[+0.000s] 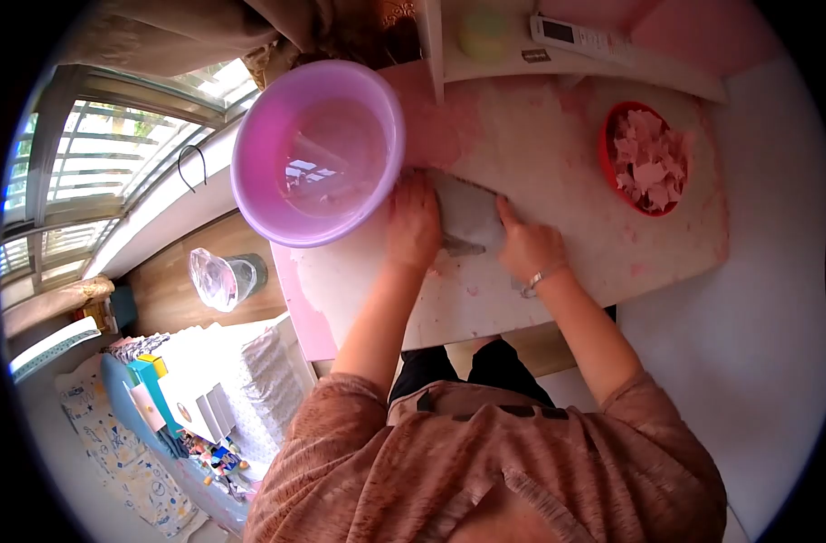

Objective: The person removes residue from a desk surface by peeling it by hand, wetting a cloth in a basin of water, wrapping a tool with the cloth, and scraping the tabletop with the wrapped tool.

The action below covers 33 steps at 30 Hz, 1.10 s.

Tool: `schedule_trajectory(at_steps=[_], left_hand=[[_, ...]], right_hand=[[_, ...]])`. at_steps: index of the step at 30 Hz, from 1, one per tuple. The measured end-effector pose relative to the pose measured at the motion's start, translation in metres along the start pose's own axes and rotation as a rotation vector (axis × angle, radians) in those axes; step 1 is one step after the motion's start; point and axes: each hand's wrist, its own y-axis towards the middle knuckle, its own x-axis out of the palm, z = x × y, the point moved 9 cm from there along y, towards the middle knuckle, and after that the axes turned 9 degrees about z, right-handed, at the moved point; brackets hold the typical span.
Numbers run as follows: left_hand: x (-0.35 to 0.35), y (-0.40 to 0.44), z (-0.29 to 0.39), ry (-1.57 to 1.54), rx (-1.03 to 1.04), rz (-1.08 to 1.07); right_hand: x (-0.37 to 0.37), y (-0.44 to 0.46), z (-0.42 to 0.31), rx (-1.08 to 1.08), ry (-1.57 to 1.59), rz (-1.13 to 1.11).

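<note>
A flat, dull grey piece with a dark upper edge point(470, 210) lies low against the desktop between my two hands. Its exact kind I cannot make out. My left hand point(415, 223) grips its left side, close to the basin, fingers pointing away from me. On its right side my right hand point(531, 246) holds on, index finger stretched along the edge and the other fingers curled. The worn desktop point(359, 294) beneath shows a pale surface with pink patches. A small dark grey strip point(464, 246) shows below the piece.
A purple basin point(250, 181) with water stands at the desk's left. At the right sits a red bowl point(605, 156) heaped with pink scraps point(650, 163). A white remote point(571, 36) lies on the shelf. Left on the floor is a lined bin point(227, 279).
</note>
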Motion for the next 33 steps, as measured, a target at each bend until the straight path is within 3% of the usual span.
schedule_trajectory(at_steps=[1,4,7,12,14,17,21,24,26,30,33], left_hand=[[-0.012,-0.002,0.009,-0.012,0.045,0.075],[-0.009,0.012,0.012,0.067,0.045,0.035],[0.009,0.024,0.001,0.054,-0.010,-0.012],[0.006,0.006,-0.001,-0.032,-0.060,0.022],[-0.004,-0.007,0.021,0.021,0.055,0.092],[0.015,0.024,0.012,-0.022,0.030,0.013],[0.022,0.030,0.008,0.026,-0.027,-0.038],[0.014,0.011,0.015,-0.037,-0.007,-0.010],[0.011,0.001,0.024,0.000,0.022,0.009],[0.032,0.044,0.013,0.068,0.025,-0.066],[0.026,0.042,0.015,0.075,0.006,-0.067]], right_hand=[[0.003,-0.006,0.002,0.012,-0.002,-0.001],[-0.008,-0.003,0.001,-0.034,-0.023,0.126],[-0.018,0.031,0.002,-0.015,-0.015,-0.029],[0.006,0.003,0.010,0.046,-0.019,-0.055],[0.008,-0.011,0.015,-0.081,-0.007,0.169],[-0.013,0.019,0.017,0.077,-0.010,-0.011],[-0.017,0.030,0.019,0.031,0.019,0.006],[0.001,0.002,0.024,0.114,0.004,-0.087],[-0.003,-0.005,0.022,0.003,0.000,0.041],[-0.027,0.045,0.025,0.021,-0.035,0.026],[-0.013,0.037,0.025,0.069,-0.065,-0.112]])
